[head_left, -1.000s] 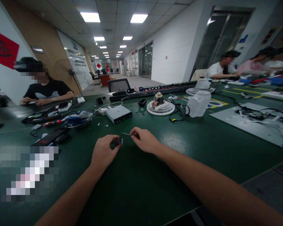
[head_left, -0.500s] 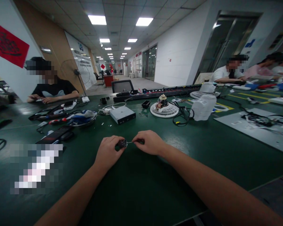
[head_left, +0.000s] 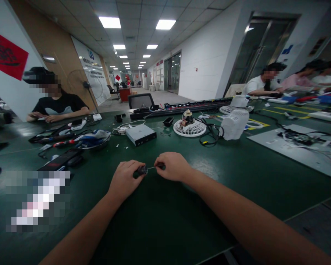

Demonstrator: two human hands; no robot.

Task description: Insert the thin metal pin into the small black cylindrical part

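Note:
Between the thumb and fingers of my left hand [head_left: 126, 179] is a small dark round part [head_left: 142, 170], its open-looking end turned to the right. My right hand [head_left: 173, 167] is closed on a small screwdriver [head_left: 151, 168], its dark handle mostly covered by the fingers. The thin metal shaft points left at the end of the dark part. Whether the tip touches it or sits inside it, I cannot tell. Both hands are just above the green table [head_left: 154, 221], close together.
Beyond my hands lie a grey disc drive [head_left: 140, 134], a small black tray [head_left: 168, 121], a white fan grille with motor [head_left: 189, 127] and a white plastic housing [head_left: 234, 125]. Cables and tools [head_left: 60, 141] cover the left. A metal panel [head_left: 295, 151] lies right. People sit across the table.
The whole view has shifted slightly left. My hands keep the same grip, and the screwdriver shaft now slants a little more at the dark part.

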